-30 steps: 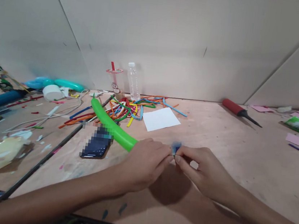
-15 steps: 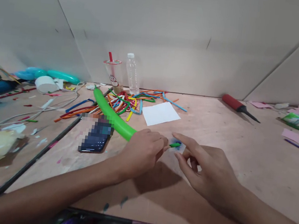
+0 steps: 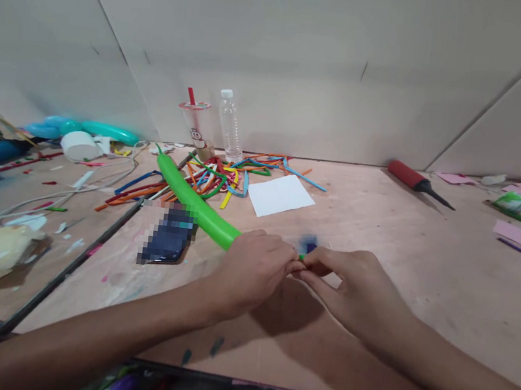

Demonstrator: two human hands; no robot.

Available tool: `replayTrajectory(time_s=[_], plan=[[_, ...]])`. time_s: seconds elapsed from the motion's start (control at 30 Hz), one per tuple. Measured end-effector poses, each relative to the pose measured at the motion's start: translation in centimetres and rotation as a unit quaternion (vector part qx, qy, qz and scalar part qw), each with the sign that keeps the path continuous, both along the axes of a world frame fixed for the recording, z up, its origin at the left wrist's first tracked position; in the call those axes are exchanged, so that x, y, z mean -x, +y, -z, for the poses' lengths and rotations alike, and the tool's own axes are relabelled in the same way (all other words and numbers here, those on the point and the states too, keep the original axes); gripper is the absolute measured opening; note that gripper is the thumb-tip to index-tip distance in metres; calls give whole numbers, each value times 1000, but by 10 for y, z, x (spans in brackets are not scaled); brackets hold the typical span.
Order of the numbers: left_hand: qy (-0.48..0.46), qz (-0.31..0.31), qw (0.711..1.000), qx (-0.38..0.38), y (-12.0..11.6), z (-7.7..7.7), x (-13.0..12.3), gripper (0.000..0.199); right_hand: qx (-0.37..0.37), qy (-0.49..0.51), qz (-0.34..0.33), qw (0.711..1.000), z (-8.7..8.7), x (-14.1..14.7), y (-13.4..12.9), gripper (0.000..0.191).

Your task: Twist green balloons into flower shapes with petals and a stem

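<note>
A long inflated green balloon (image 3: 197,206) slants from the back left down into my left hand (image 3: 255,270), whose fingers are wrapped round its near end. Just beyond that fist a short bit of the balloon's green neck shows, pinched between the thumb and fingertips of my right hand (image 3: 353,289). The fingertips of both hands nearly touch, and they hide most of the neck. Behind the right fingertips lies a small clear piece with a dark blue patch (image 3: 311,245) on the table.
A phone (image 3: 170,234) lies left of the hands, near a heap of uninflated balloons (image 3: 224,181). White paper (image 3: 282,196), a lidded cup (image 3: 195,127) and a water bottle (image 3: 229,128) are behind. A red and black hand pump (image 3: 416,181) rests at the back right.
My right hand has moved left and its open thumb and fingers have closed on the green neck. My left hand keeps its hold, almost in place.
</note>
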State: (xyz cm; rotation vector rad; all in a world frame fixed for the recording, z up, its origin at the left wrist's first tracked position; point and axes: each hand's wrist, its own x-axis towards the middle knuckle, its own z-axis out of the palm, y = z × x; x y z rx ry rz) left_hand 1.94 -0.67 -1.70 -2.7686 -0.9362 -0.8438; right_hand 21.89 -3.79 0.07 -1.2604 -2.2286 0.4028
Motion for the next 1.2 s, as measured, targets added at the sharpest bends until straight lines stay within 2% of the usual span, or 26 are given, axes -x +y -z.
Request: replayTrajectory(time_s=[0.1, 0.17, 0.27, 0.37, 0.47, 0.6, 0.77, 0.97, 1.07, 1.2], plan=[[5, 22, 1000, 16, 1, 3, 1, 29, 111, 37, -24, 993, -5, 0, 3, 15], [-15, 38, 999, 36, 0, 1, 4, 23, 193, 78, -48, 977, -5, -2, 8, 17], [-69, 77, 992, 76, -2, -7, 9, 12, 305, 178, -65, 934, -4, -9, 19, 13], [-64, 128, 984, 110, -4, -16, 13, 12, 356, 267, -85, 891, -4, -14, 26, 11], [-58, 124, 985, 107, -3, -17, 12, 12, 373, 335, -108, 859, -6, -14, 23, 13], [-95, 127, 982, 106, 0, -13, 9, 12, 367, 415, -109, 825, -4, -6, 13, 11], [-117, 160, 973, 114, 1, -14, 7, 15, 335, 429, -107, 832, 4, 0, 13, 11], [-65, 125, 986, 93, -5, -8, 2, 15, 318, 470, -32, 823, 0, 4, 9, 19], [-58, 114, 990, 60, -6, 2, -4, 17, 320, 476, -17, 819, -1, 6, 4, 23], [12, 100, 995, -11, -2, 5, -1, 13, 375, 466, -38, 800, 11, 4, 6, 26]])
